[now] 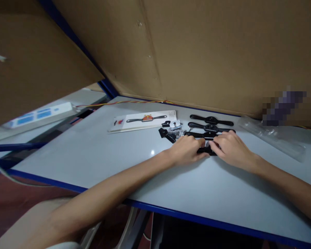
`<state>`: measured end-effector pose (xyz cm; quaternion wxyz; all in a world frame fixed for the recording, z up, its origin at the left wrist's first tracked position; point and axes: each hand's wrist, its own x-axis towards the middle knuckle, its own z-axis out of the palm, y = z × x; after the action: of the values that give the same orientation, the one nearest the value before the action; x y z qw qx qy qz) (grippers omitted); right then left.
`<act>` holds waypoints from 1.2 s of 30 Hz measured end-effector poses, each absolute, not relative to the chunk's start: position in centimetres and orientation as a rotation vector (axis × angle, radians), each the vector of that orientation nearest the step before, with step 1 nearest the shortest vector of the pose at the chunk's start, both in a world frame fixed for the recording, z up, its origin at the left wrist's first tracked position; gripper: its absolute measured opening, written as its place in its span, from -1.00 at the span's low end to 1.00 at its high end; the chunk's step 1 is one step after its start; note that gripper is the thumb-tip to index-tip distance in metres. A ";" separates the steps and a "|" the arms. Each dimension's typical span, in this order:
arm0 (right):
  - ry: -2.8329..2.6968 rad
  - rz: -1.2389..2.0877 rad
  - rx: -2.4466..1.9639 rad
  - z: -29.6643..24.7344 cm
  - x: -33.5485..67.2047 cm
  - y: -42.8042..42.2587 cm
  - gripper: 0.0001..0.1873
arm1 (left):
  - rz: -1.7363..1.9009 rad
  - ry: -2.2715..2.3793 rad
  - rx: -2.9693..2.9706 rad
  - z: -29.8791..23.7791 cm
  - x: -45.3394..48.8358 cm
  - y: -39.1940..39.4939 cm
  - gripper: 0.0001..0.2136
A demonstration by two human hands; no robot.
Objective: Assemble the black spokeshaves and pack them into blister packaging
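Both my hands are closed on a black spokeshave body (pixel 208 150) low over the table. My left hand (pixel 186 149) grips its left end, and my right hand (pixel 230 150) has the right end, with the thumb near its middle. The fingers hide most of the handles. Just beyond lie more black spokeshave bodies: the farthest one (pixel 211 120), a second (pixel 209 128), and a third (pixel 199 134) partly behind my hands. Left of them is a small pile of black cap pieces (pixel 166 134), a silvery blade (pixel 175 125) and small screws (pixel 182 132).
A printed package card (pixel 145 119) picturing a spokeshave lies at the back left of the white table (pixel 98 155). Clear plastic packaging (pixel 274 138) rests at the right. Cardboard walls (pixel 197 52) stand behind. A power strip (pixel 41 116) and red-yellow wires (pixel 124 102) are at the left.
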<state>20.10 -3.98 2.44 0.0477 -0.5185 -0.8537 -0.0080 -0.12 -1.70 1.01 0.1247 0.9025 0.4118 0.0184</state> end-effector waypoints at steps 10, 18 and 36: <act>-2.488 0.246 -1.550 3.9 24.0 -1.3 -0.73 | 0.228 1.628 2.772 1.8 -8.1 5.5 -0.56; -2.526 0.050 -1.634 2.6 24.4 -0.8 -0.67 | 0.368 1.457 2.716 1.2 -9.5 7.2 -0.74; -2.055 0.269 -1.450 2.0 24.1 -0.2 -0.66 | 0.870 0.933 2.283 -1.1 -0.4 2.9 -0.62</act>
<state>24.14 -0.23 2.02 0.3015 -0.5466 -0.7746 0.1014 -0.37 2.86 -1.12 0.2601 0.8430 0.3444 0.3212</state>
